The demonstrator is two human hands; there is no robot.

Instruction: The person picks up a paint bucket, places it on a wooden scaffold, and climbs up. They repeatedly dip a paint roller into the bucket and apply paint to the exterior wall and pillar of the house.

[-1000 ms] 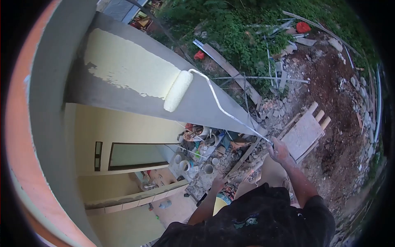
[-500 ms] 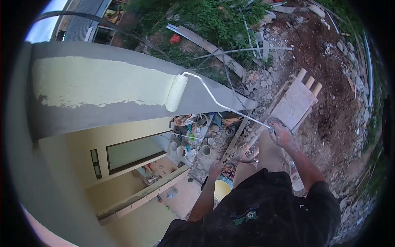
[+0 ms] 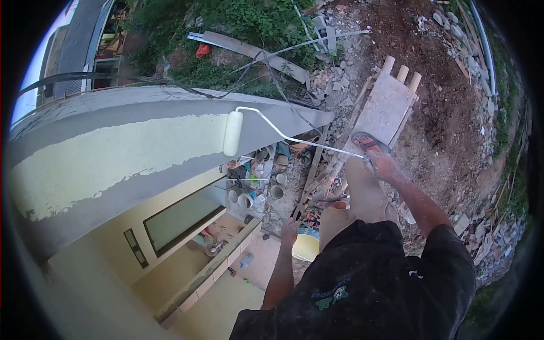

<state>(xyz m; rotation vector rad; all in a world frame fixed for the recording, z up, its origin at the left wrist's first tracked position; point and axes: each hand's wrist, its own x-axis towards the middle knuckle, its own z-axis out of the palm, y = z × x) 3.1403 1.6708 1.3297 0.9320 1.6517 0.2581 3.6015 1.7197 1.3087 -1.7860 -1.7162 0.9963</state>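
**Roller advanced along beam**

The right hand point(image 3: 381, 164) is closed round the pole point(image 3: 317, 145). The roller point(image 3: 232, 133) lies on the beam point(image 3: 283, 122) at the yellow band's point(image 3: 141, 153) leading edge, nearer the bare grey end than 1 second ago. The left hand point(image 3: 290, 229) sits at the paint bucket point(image 3: 306, 247); its grip cannot be told.

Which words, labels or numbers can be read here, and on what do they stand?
Black shirt: curved letters over a green print, too blurred to read.
Paint roller, bucket: no writing visible.
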